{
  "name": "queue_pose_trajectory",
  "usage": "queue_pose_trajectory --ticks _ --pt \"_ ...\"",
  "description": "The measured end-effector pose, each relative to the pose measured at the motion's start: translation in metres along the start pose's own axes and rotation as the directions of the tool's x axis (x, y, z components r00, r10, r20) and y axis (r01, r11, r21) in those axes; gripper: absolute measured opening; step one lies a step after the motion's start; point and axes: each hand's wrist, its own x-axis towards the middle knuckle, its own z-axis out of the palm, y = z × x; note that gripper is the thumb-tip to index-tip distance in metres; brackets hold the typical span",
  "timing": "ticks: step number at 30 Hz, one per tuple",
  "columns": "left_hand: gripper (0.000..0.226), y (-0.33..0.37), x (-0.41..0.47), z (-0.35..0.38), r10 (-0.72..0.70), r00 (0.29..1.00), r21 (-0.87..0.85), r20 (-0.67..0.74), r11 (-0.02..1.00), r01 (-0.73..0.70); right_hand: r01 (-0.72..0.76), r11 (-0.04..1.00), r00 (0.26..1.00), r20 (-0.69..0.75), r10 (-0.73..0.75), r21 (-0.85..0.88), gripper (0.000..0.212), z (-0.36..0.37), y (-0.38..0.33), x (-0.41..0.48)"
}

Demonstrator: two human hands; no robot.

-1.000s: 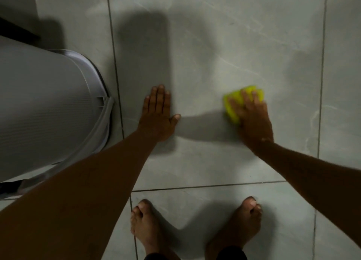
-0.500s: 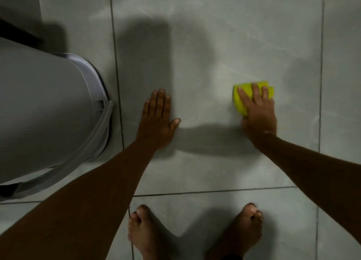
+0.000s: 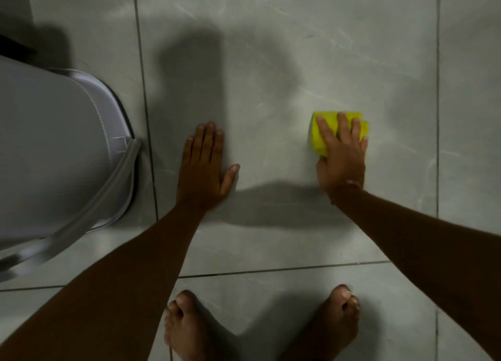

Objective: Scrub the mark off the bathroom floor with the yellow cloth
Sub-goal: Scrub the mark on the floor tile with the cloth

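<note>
A folded yellow cloth (image 3: 318, 138) lies flat on the grey tiled bathroom floor (image 3: 271, 62), right of the middle. My right hand (image 3: 341, 160) presses down on it, fingers spread over its top; most of the cloth is under the palm. My left hand (image 3: 204, 168) lies flat on the same tile, palm down, fingers together, thumb out, holding nothing. Whatever mark is under the cloth is hidden; a faint pale speck (image 3: 260, 105) shows on the tile above and left of the cloth.
A white toilet (image 3: 54, 154) with its lid shut fills the left side, close to my left forearm. My two bare feet (image 3: 189, 328) stand at the bottom on the nearer tile. Dark grout lines (image 3: 271, 270) cross the floor. Shadows of my arms fall on the tile.
My right hand has slid the cloth to the right and away from me over the last second, then held near that spot. My left hand has stayed planted.
</note>
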Motion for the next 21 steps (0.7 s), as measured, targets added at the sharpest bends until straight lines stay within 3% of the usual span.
queue_pose_trajectory --ticks 2,4,5,7,8,9,10,11,12,13,15,16,17,19,21 --pt "0.078 -0.001 0.0 0.001 0.006 1.0 -0.006 -0.029 1.0 -0.007 -0.064 0.998 0.997 -0.032 0.065 0.026 0.088 0.006 -0.033 0.013" --pt "0.078 -0.001 0.0 0.001 0.014 0.999 -0.011 -0.038 1.0 -0.015 0.167 0.986 0.985 0.048 -0.165 -0.024 0.086 0.012 -0.045 0.006" --pt "0.078 0.0 0.0 0.0 0.017 0.999 -0.009 -0.04 1.0 -0.018 0.342 0.938 0.935 0.123 -0.333 -0.055 0.081 0.014 -0.039 -0.002" --pt "0.077 0.0 0.0 -0.001 0.014 0.999 -0.006 -0.044 1.0 -0.014 0.663 0.737 0.74 0.259 -0.621 -0.13 0.064 0.006 -0.008 -0.011" --pt "0.077 0.0 0.0 -0.001 0.014 0.999 -0.006 -0.038 1.0 -0.014 0.762 0.625 0.643 0.304 -0.703 -0.166 0.059 -0.004 0.012 -0.008" --pt "0.078 -0.001 -0.001 -0.001 0.014 0.999 -0.005 -0.031 1.0 -0.014 0.801 0.566 0.597 0.318 -0.736 -0.195 0.058 -0.014 0.032 0.002" --pt "0.078 -0.001 -0.001 -0.001 0.014 1.0 0.0 -0.027 1.0 -0.014 0.767 0.605 0.641 0.3 -0.706 -0.215 0.058 -0.022 0.046 0.016" --pt "0.078 -0.001 0.0 0.0 0.015 1.0 0.006 -0.024 1.0 -0.015 0.646 0.732 0.761 0.256 -0.596 -0.217 0.063 -0.028 0.052 0.033" --pt "0.078 -0.001 0.001 0.0 0.017 1.0 0.006 -0.018 1.0 -0.017 0.436 0.883 0.896 0.172 -0.409 -0.173 0.071 -0.032 0.052 0.049" --pt "0.078 0.0 0.0 -0.001 0.016 1.0 0.001 -0.012 1.0 -0.016 0.186 0.978 0.98 0.088 -0.178 -0.09 0.078 -0.032 0.041 0.062" --pt "0.078 0.001 0.001 -0.001 0.013 1.0 0.0 -0.018 1.0 -0.013 -0.158 0.987 0.987 0.01 0.157 0.015 0.081 -0.025 -0.002 0.072" --pt "0.078 0.001 0.0 -0.001 0.011 1.0 0.002 -0.019 1.0 -0.011 -0.185 0.983 0.983 0.003 0.185 0.021 0.081 -0.018 -0.024 0.067" --pt "0.078 0.0 0.0 -0.001 0.011 1.0 0.004 -0.019 1.0 -0.011 -0.114 0.993 0.993 -0.001 0.114 0.006 0.081 -0.01 -0.04 0.056" --pt "0.078 -0.001 0.0 0.0 0.009 1.0 0.0 -0.027 1.0 -0.009 0.219 0.975 0.974 0.069 -0.216 -0.043 0.079 0.004 -0.046 0.021" --pt "0.078 0.0 0.001 0.0 0.006 1.0 0.004 -0.029 1.0 -0.006 0.568 0.816 0.819 0.173 -0.547 -0.108 0.071 0.011 -0.013 -0.009"
